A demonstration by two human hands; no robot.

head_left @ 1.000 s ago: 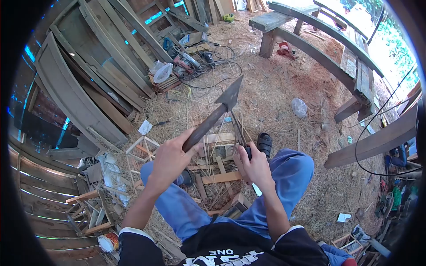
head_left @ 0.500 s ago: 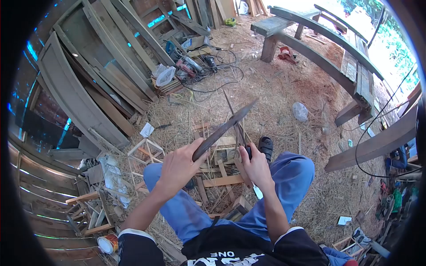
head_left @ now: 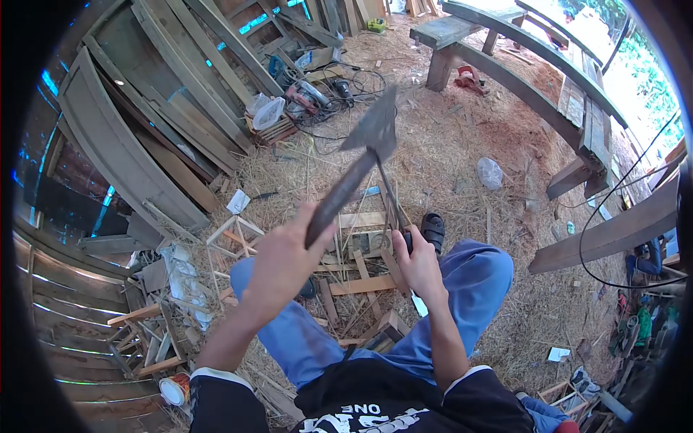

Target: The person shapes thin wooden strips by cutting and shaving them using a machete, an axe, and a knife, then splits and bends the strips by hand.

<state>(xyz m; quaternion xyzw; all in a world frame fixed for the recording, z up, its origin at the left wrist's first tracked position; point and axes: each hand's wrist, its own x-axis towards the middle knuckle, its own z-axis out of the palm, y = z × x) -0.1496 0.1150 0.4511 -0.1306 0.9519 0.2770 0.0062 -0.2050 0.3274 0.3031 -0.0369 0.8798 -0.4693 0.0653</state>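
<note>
1) Floor (head_left: 447,169), one, strewn with straw (head_left: 512,339), beneath everything listed
2) Curved panel (head_left: 115,130), one, leaning at the left among other boards (head_left: 216,68)
3) Bench (head_left: 442,36), weathered wood, upper right, well apart from the hands
4) Bladed tool (head_left: 375,128), one, dark shaft (head_left: 341,196) and flat pointed blade (slightly blurred), held up in front of the person, beyond the wood strips (head_left: 364,285) on the floor; edge too unclear to judge what is done or left
5) Left hand (head_left: 280,258), one, grip wrapped around the shaft
6) Right hand (head_left: 420,268), one, grip closed around the black handle of the rod tool
7) Rod tool (head_left: 392,198), thin, dark, far end by the blade's base, contact uncertain; both tools held, suggesting work partway through
</note>
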